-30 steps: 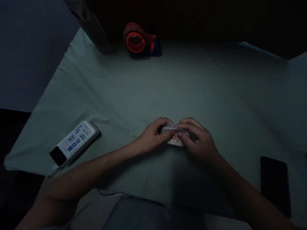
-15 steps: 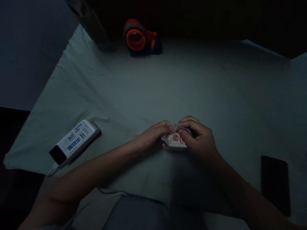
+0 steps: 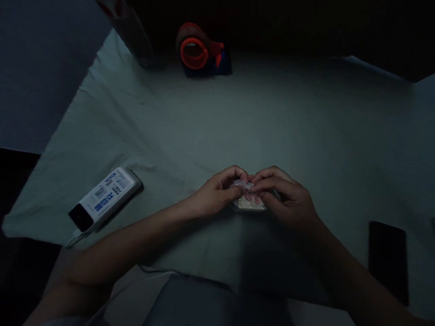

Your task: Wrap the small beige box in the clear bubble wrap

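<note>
A small, pale, flat packet in clear plastic wrap (image 3: 250,203) lies at the front middle of the cloth-covered table, with reddish print showing through the film. My left hand (image 3: 219,190) pinches the wrap on its left side between thumb and bent fingers. From the right, my right hand (image 3: 287,192) grips the wrap, its thumb and fingertips pressed along the top. The fingertips of both hands nearly meet over the packet. Part of the packet is hidden under the fingers, and the dim light blurs its details.
A white power bank (image 3: 105,199) with a cable lies at the left. On the right rests a black phone (image 3: 388,262). An orange and blue tape dispenser (image 3: 195,52) stands at the back, beside a plastic-wrapped roll (image 3: 132,36). Pale green cloth (image 3: 204,122) covers the table.
My left fingers have bent and lifted higher over the wrap. My right fingers have shifted on the film, and the bunched plastic now covers more of the red print.
</note>
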Demonstrator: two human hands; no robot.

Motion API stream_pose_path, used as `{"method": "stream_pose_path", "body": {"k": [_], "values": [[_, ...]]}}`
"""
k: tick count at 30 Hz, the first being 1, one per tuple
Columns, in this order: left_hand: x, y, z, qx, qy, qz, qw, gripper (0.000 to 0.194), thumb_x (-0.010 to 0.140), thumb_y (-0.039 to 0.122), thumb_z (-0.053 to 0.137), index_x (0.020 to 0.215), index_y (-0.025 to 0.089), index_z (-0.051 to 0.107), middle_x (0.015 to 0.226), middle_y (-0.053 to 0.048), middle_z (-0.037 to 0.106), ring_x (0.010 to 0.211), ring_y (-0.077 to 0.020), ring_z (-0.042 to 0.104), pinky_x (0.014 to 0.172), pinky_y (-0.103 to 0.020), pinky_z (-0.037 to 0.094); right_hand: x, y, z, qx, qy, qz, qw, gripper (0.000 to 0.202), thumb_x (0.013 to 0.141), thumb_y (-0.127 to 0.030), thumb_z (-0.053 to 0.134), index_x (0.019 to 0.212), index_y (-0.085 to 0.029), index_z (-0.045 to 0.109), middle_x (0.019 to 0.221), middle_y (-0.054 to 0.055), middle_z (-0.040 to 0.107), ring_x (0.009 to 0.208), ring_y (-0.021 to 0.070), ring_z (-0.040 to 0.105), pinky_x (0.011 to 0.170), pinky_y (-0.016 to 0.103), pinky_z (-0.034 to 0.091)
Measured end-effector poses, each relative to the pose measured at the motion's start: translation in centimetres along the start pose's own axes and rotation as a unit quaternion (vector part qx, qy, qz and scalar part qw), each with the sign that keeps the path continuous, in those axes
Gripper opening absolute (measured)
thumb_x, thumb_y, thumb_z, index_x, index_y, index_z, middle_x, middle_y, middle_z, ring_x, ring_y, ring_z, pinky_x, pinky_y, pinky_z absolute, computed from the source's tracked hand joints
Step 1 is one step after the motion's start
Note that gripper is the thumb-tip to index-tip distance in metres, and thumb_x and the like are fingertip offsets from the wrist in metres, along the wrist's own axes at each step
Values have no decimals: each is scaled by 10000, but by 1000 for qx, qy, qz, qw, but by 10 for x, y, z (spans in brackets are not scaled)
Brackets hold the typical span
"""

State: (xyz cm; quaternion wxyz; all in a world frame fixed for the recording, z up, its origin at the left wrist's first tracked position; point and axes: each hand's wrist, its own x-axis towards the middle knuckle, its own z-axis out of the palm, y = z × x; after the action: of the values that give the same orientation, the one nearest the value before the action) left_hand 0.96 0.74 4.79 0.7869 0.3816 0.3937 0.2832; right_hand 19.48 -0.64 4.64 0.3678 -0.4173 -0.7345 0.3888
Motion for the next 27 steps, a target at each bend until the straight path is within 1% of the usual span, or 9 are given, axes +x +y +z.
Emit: {"method": "stream_pose_path", "body": {"k": [4,7,11,14,20,22,23,25,27], "values": [[-3,2,-1,-13,-8,-9,1000,129,766,222,619,804,178,504,754,35,517,662,-79,474,614,-209,338,3,-4,-5,-24,-38,-41,998,271,835,-69,501,932,-252,674,935,35,600,851,147,614,699,295,523],[-5,4,-2,-27,-18,-18,999,107,763,216,612,759,165,518,721,36,509,636,-73,458,606,-209,333,2,-7,-8,-50,-65,-67,994,255,835,-72,514,946,-238,673,977,48,583,889,152,605,716,296,526],[-5,2,-4,-50,-3,-42,998,83,728,196,611,715,165,535,681,45,506,595,-68,443,588,-212,312,-2,-12,-8,-76,-77,-67,992,231,850,-99,530,952,-255,665,1043,50,581,951,162,601,769,317,528],[-5,-1,-4,-63,3,-56,996,42,688,161,585,695,165,544,654,42,507,572,-72,428,568,-217,302,-5,-13,-5,-86,-67,-64,992,220,852,-112,545,927,-273,674,1040,40,586,954,163,600,765,314,526],[-6,-2,-4,-55,1,-51,997,65,631,154,509,669,157,561,670,7,539,600,-100,463,542,-223,328,-14,-6,2,-5,-69,-32,997,256,847,-97,541,829,-296,701,1109,17,570,1028,177,588,840,334,532],[-8,-2,-6,-32,-2,-17,999,39,659,160,515,684,163,546,795,-14,598,696,-120,526,590,-225,378,-16,-8,2,18,-71,-24,997,275,863,-100,516,801,-293,702,1182,15,560,1117,199,562,898,363,520],[-8,-2,-8,-15,1,7,1000,58,680,160,521,731,170,547,913,-25,622,786,-138,558,638,-233,408,-16,-9,1,27,-65,-17,997,278,872,-107,505,825,-298,702,1224,14,549,1168,211,538,929,383,508],[-10,-2,-13,21,8,63,998,207,714,154,526,915,200,547,1164,-40,590,990,-179,564,743,-261,441,-16,-11,-2,60,-25,-5,998,258,879,-141,515,972,-322,674,1285,24,525,1221,235,508,975,433,482],[-9,-3,-19,51,8,107,993,407,734,142,513,1129,234,483,1290,-56,532,1104,-200,531,801,-286,447,-17,-10,-6,101,31,12,994,328,864,-193,563,1157,-339,581,1304,52,519,1203,250,529,972,463,485]]}}
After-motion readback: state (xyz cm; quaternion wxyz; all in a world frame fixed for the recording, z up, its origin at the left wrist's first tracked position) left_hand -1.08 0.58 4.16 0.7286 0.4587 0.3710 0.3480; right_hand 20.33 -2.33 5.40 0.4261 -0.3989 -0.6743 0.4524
